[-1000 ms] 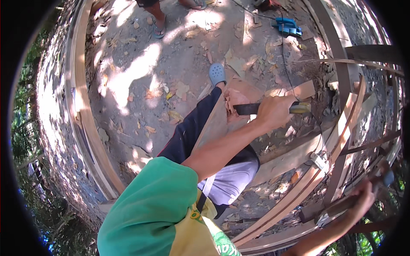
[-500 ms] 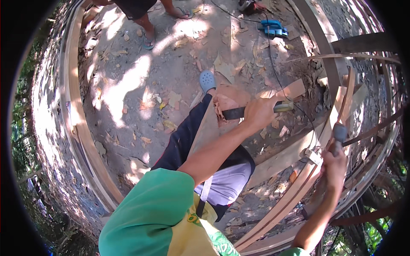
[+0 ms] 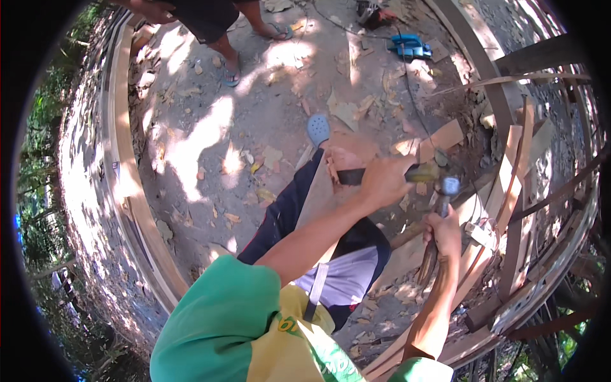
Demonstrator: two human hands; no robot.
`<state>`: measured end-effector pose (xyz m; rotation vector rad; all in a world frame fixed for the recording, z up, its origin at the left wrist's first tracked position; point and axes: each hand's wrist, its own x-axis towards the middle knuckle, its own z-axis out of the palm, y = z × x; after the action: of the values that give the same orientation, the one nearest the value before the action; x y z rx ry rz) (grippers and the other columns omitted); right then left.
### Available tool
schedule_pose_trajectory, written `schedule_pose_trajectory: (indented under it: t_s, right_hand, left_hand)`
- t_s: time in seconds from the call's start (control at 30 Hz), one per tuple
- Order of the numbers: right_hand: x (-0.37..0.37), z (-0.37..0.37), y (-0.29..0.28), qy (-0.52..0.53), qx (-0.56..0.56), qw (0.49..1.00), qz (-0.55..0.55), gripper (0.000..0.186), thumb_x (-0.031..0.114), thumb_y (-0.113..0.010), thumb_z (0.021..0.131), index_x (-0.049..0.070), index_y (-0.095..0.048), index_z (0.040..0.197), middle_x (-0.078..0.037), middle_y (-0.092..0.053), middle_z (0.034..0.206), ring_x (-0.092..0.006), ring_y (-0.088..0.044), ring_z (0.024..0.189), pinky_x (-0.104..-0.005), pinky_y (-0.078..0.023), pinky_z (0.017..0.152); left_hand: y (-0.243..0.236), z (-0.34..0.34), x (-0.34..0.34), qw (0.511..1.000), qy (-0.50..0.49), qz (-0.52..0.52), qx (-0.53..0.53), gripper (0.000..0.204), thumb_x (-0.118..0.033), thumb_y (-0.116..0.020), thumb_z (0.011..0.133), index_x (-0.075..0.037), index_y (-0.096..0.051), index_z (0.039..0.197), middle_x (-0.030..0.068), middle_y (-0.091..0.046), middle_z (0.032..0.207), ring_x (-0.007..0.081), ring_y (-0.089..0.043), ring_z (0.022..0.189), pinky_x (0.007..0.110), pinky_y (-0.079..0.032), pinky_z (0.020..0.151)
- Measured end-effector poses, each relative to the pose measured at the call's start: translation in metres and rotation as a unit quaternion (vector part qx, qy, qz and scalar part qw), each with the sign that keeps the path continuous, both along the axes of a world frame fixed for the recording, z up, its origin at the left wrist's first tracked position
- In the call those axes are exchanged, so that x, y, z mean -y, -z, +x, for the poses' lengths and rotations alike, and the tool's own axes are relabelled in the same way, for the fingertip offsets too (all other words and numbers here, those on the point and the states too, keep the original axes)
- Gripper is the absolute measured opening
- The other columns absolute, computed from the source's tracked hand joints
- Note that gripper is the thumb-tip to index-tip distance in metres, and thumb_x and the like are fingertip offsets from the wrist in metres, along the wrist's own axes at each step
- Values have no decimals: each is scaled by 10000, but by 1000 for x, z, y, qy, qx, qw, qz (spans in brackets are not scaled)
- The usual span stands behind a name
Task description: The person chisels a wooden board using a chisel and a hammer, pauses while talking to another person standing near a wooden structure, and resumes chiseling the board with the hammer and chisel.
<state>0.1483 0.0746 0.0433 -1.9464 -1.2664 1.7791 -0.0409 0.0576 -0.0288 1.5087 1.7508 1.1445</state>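
My left hand (image 3: 385, 183) is closed around a wide chisel. The chisel's dark blade (image 3: 351, 176) points left into a cut notch in a wooden beam (image 3: 316, 202) that lies between my legs. Its yellowish handle (image 3: 422, 172) sticks out to the right of my fist. My right hand (image 3: 444, 230) grips a hammer by its wooden handle. The metal hammer head (image 3: 450, 186) is up close to the chisel's butt, though I cannot tell whether they touch. Reddish fresh wood shows around the notch.
A blue power tool (image 3: 410, 47) with a cord lies at the far right. Long timbers (image 3: 121, 127) run along the left, and more planks (image 3: 509, 172) lean at the right. Another person's sandalled foot (image 3: 231, 73) stands at the far left. Wood chips and dry leaves litter the dirt.
My right hand has swung the hammer leftward from the planks at the right, bringing its head near the chisel's handle. The left hand keeps its hold on the chisel at the notch.
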Motion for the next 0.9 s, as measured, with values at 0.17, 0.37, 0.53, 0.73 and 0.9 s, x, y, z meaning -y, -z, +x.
schedule_pose_trajectory:
  t_s: [0.17, 0.37, 0.53, 0.73, 0.9]
  right_hand:
    - [81, 47, 20, 188, -43, 980, -43, 118, 67, -571, 835, 103, -467, 879, -15, -453, 617, -144, -448, 444, -324, -410, 400]
    - [207, 55, 46, 229, -23, 966, -117, 128, 27, -608, 817, 22, -498, 883, -39, -502, 600, -158, -498, 417, -310, -444, 387]
    - [283, 33, 103, 61, -4, 995, 78, 117, -5, -597, 819, 40, -526, 899, -4, -478, 567, -121, -478, 403, -294, -414, 389]
    - [268, 27, 106, 31, 23, 997, 68, 93, 52, -601, 802, 28, -537, 865, -10, -479, 542, -119, -492, 409, -313, -403, 397]
    - [246, 24, 80, 87, 31, 995, -26, 133, 105, -619, 770, 13, -566, 850, -42, -502, 596, -147, -523, 506, -356, -450, 523]
  left_hand:
    - [-7, -16, -8, 993, 25, -100, -51, 292, -235, -779, 803, -104, -688, 1048, 119, -731, 818, 341, -705, 740, 462, -524, 658]
    - [-104, -149, 19, 948, 37, -233, 214, 556, -339, -880, 750, 8, -639, 1113, 27, -669, 777, 163, -629, 652, 312, -516, 616]
    - [-47, -173, 71, 986, 18, -127, -105, 914, -393, -942, 619, -82, -507, 1360, 121, -712, 1010, 300, -701, 966, 383, -538, 840]
    - [-31, -138, 39, 904, 94, -328, -258, 1142, -575, -891, 585, -143, -370, 1505, 244, -675, 1190, 415, -642, 1136, 469, -519, 927]
    - [-37, -135, 22, 917, 80, -259, -291, 1044, -627, -855, 622, -150, -451, 1459, 220, -701, 1108, 399, -686, 1022, 462, -536, 873]
